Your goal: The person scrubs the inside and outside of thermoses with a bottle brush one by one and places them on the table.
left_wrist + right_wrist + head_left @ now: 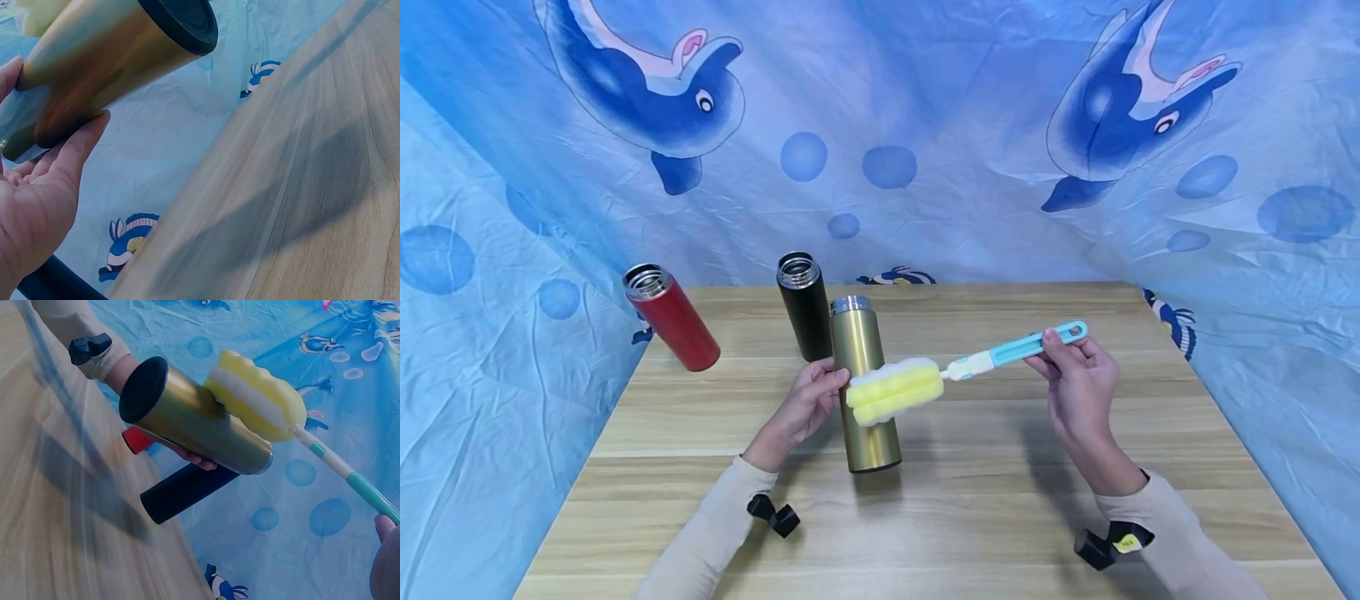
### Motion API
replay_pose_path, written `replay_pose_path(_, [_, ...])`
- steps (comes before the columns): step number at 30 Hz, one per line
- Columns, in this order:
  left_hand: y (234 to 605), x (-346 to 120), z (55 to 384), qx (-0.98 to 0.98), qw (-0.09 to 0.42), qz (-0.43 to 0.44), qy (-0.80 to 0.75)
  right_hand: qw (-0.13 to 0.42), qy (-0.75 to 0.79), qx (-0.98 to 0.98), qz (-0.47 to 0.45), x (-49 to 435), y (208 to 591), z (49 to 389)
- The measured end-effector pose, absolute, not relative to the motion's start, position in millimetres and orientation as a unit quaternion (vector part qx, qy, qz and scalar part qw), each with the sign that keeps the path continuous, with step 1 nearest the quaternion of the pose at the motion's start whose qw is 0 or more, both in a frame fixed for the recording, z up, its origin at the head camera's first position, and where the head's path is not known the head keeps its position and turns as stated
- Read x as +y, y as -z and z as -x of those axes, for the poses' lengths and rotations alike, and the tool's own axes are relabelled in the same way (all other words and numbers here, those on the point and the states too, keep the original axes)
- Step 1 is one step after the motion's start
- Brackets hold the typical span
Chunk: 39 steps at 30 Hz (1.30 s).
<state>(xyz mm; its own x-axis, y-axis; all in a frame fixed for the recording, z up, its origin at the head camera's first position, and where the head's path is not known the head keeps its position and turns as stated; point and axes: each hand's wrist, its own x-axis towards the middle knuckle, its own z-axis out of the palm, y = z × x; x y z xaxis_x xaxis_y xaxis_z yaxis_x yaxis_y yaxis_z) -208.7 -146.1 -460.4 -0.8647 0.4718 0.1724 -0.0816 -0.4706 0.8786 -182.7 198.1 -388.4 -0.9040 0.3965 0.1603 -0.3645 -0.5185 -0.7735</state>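
Observation:
A gold thermos bottle (862, 342) is held in the air above the table by my left hand (808, 400), thumb on the near side and fingers behind. Its silver mouth faces away from me, and its black base shows in the left wrist view. With my right hand (1084, 383) I pinch the blue-and-white handle (1021, 347) of a bottle brush. The brush's yellow and white sponge head (897, 390) overlaps the side of the gold bottle, and in the right wrist view the sponge (256, 397) lies against the bottle wall (200, 425).
An uncapped black thermos bottle (806, 312) stands just behind my left hand. Farther left, an uncapped red one (676, 321) stands on the wooden table (970, 517). A blue cloth with dolphins (970, 100) hangs around the table's back and sides.

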Motion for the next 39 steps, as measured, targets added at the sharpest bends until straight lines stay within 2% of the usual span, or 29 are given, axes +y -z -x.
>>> replay_pose_path(14, [458.6,-142.7,209.4,0.528,0.179,-0.149,-0.817,0.195,-0.868,-0.456,0.039,206.1,396.3,164.3])
replay_pose_path(23, [457.8,-140.5,209.8,0.554,0.171,-0.149,-0.801,0.163,-0.877,-0.451,0.012,209.3,399.5,154.7])
replay_pose_path(39, [457.4,-135.3,208.3,0.537,0.151,-0.101,-0.824,0.166,-0.878,-0.448,0.009,209.8,402.2,153.0])
